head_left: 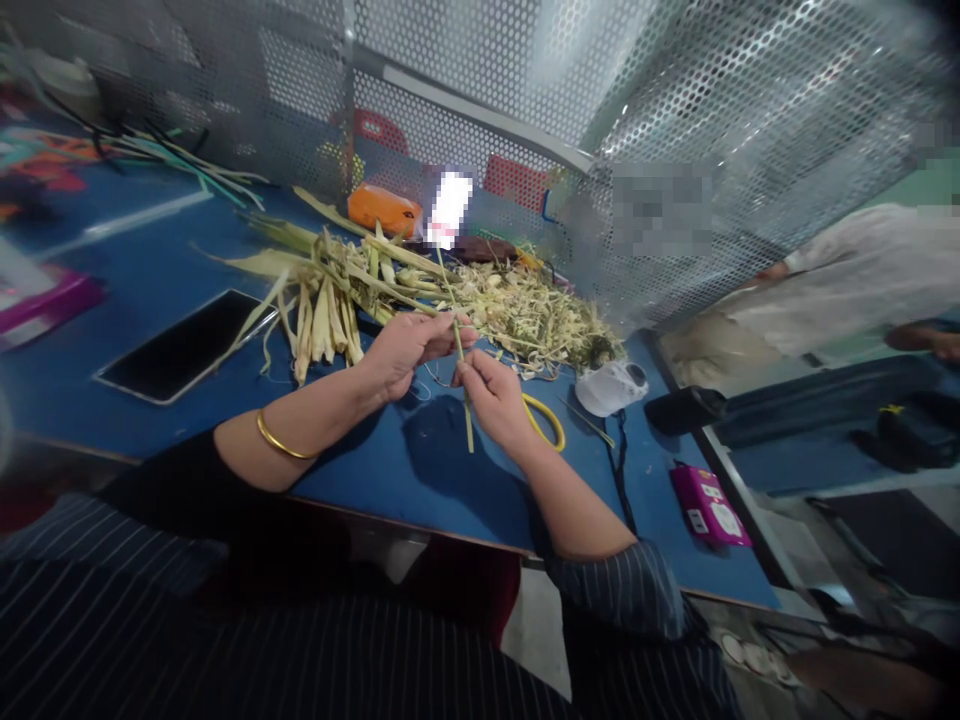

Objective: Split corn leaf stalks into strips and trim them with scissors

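My dark, pale-striped shirt [300,650] fills the space closest to me, and beyond it runs the edge of the blue table [480,500]. Above the tabletop I hold a thin green strip [459,345] in both hands. My left hand [416,350], with a gold bangle [277,438] on its forearm, grasps the strip higher up between thumb and fingers; my right hand [491,393] is curled, pinching it lower down, and the bottom end hangs past my fingers. The strip's top reaches up toward a bright white, blurred-out patch. Just beside my right hand lies a yellow loop [553,425], partly hidden by my wrist. Past my hands, a bundle of pale husks [322,320] sits on the left, next to a heap of shreds [540,310]. A dark flat slab [187,345] lies left of the husks; a magenta packet [709,505] is far right.
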`<state>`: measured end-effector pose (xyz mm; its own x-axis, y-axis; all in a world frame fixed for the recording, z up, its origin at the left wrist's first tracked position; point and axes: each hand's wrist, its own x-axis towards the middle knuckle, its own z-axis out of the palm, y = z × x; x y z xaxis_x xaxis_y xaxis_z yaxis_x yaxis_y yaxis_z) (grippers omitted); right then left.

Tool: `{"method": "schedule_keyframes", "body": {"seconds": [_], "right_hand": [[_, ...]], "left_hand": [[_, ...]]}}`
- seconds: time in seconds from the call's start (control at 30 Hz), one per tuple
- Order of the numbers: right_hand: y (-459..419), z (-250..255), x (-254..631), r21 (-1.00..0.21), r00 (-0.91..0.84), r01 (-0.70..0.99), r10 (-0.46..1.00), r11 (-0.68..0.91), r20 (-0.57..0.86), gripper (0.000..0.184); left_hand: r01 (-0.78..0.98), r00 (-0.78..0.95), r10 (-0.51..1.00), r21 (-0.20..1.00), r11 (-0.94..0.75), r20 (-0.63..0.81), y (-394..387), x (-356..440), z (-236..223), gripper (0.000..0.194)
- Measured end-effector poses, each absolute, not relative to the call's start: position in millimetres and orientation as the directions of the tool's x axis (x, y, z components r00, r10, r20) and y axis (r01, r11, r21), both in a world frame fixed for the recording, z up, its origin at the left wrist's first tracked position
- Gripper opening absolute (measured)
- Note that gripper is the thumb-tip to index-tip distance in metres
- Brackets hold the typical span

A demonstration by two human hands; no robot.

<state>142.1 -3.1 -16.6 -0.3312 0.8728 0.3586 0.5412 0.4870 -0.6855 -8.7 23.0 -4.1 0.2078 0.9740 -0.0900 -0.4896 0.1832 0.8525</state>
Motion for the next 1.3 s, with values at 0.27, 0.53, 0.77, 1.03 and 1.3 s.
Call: {"method": "schedule_keyframes", "body": {"seconds": [0.27, 0.53, 0.77, 1.03, 1.3], "right_hand": [[-1, -17, 144, -0.646, -0.427, 0.533, 0.832, 0.547, 0.354, 0.027], [-1, -17, 144, -0.687, -0.44, 0.499, 0.837, 0.529, 0.325, 0.028], [15, -24, 148, -0.982, 0.075, -0.023, 0.98, 0.188, 0.185, 0.025], [9, -19, 149, -0.94, 0.174, 0.01, 0.925, 0.34, 0.336, 0.018], [14, -16, 156, -0.878, 0.207, 0.216, 0.859, 0.427, 0.468, 0.025]], "left_hand": [[-0.446, 0.124, 0.992, 0.891, 0.087, -0.034, 22, -6, -8, 0.016], [-0.47, 0.115, 0.988, 0.87, 0.149, -0.107, 21, -4, -8, 0.019], [-0.347, 0.183, 0.979, 0.926, 0.148, -0.087, 19, -7, -8, 0.024], [-0.173, 0.115, 0.992, 0.982, 0.072, -0.053, 19, -4, -13, 0.017], [-0.248, 0.267, 0.957, 0.952, 0.18, -0.112, 19, -8, -9, 0.026]]}}
